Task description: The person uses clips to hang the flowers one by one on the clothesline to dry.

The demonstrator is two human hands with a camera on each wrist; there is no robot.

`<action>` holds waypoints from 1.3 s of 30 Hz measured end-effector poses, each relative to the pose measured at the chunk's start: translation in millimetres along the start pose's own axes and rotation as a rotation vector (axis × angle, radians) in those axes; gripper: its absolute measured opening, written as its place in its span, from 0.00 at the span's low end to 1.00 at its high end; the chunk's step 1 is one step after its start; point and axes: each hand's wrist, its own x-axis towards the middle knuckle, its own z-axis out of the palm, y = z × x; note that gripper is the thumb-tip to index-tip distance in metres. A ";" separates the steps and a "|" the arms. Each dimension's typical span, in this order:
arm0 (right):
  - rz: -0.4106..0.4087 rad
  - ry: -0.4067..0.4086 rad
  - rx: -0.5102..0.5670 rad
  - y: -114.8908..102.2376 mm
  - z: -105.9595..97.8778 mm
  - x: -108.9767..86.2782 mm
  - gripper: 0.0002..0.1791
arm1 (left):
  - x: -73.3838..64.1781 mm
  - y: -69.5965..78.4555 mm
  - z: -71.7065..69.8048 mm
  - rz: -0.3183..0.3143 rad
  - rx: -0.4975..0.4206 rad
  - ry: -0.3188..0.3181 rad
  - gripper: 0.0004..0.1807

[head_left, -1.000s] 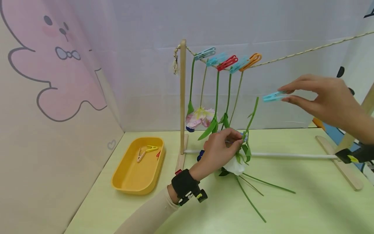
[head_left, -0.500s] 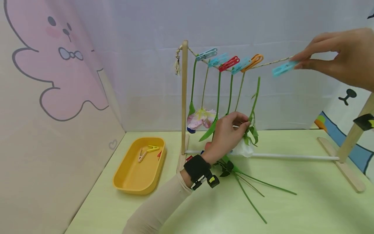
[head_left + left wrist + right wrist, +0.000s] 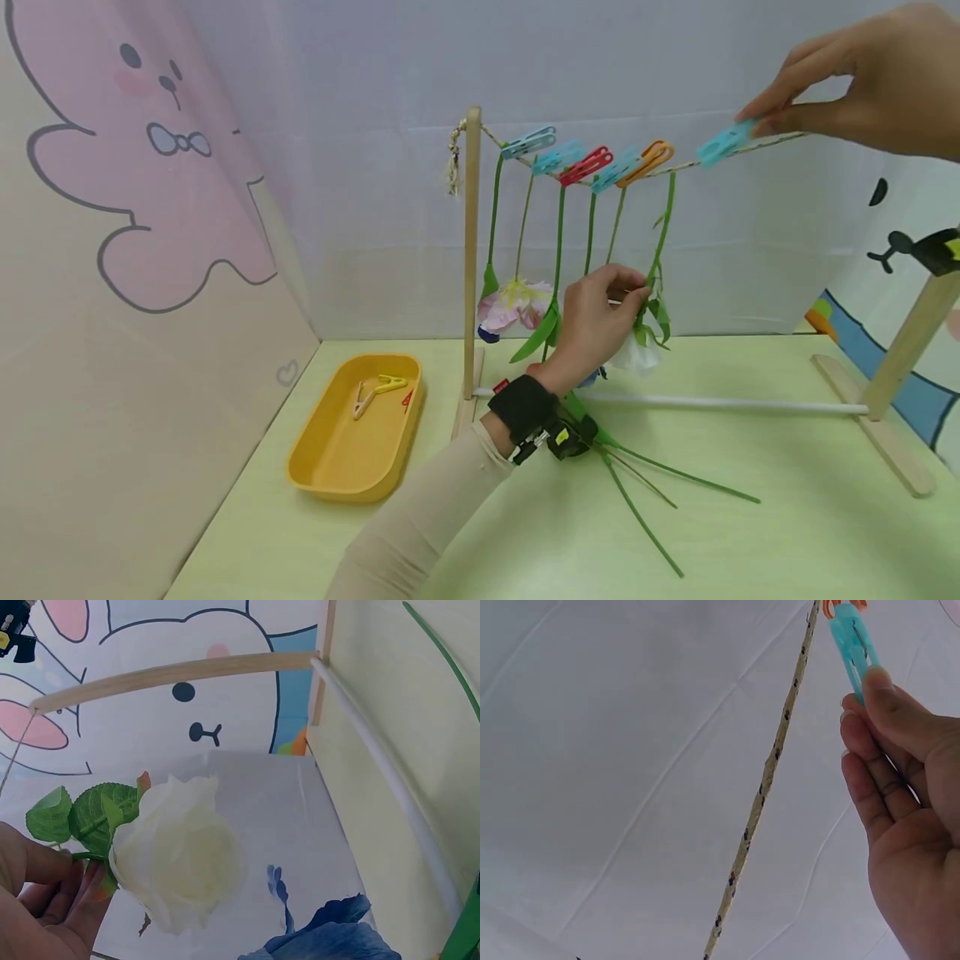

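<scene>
My left hand (image 3: 600,321) pinches the green stem of a white rose (image 3: 180,859), which hangs bloom down with its stem end up at the rope (image 3: 772,143). In the left wrist view the thumb and fingers grip the stem close behind the leaves. A light blue clothespin (image 3: 726,143) is pinched between thumb and fingers of my right hand (image 3: 870,83), beside the rope and right of the stem end. Left of it, an orange clothespin (image 3: 647,162), a red clothespin (image 3: 587,166) and several blue ones clip hanging flowers to the rope, among them a pink flower (image 3: 516,305).
A yellow tray (image 3: 345,467) with a few clothespins stands on the table at left. Wooden posts (image 3: 472,250) and a white bar (image 3: 720,404) form the rope's frame. More flower stems (image 3: 645,529) lie on the table in front, and a blue flower (image 3: 330,937) shows below the rose.
My left hand has raised the white rose until its stem end meets the rope's height. My right hand has moved up with the light blue clothespin to the rope.
</scene>
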 end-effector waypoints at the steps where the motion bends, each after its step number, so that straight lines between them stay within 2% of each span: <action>1: 0.006 -0.014 -0.003 0.0 0.8 2.1 0.15 | 1.7 0.1 0.2 0.000 0.000 0.009 0.08; 12: 0.084 -0.174 0.008 7.3 9.1 20.1 0.08 | 11.4 5.7 1.2 -0.058 0.016 0.021 0.06; 19: 0.098 -0.240 0.024 10.7 13.5 26.0 0.07 | 14.7 4.8 4.5 -0.065 0.039 0.010 0.07; 29: 0.108 -0.270 0.038 9.3 16.5 28.1 0.07 | 15.5 3.1 5.9 -0.071 0.049 0.008 0.06; 35: 0.073 -0.257 0.034 8.9 19.5 27.6 0.08 | 15.6 1.4 5.1 -0.060 0.070 0.022 0.06; 39: 0.082 -0.261 0.030 10.5 20.3 25.2 0.10 | 16.3 -0.9 5.7 -0.063 0.073 0.030 0.06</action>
